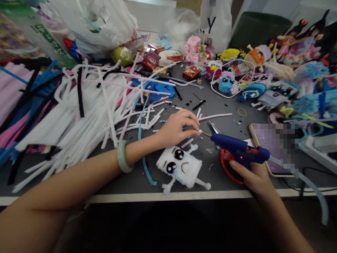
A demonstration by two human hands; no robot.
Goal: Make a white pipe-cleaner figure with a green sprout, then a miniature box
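Note:
My left hand point(181, 127) pinches a small white piece point(200, 131) between thumb and fingertips. Right at that piece is the metal nozzle of a blue glue gun point(237, 147), which my right hand point(250, 174) grips by its handle; a red light glows on its side and a clear glue stick trails from its back. Below my left hand lies a white plush figure point(181, 167) with black eyes, a sad mouth and stubby limbs, near the table's front edge. Scissors with red handles point(225, 165) lie partly under the glue gun, blades pointing up and left.
White pipe cleaners point(79, 116) heap on the left, with black, blue and pink ones. A phone point(273, 151) lies right of the glue gun. Small boxes point(150, 59) and plastic bags point(97, 24) stand at the back. Finished plush figures point(276, 95) crowd the right.

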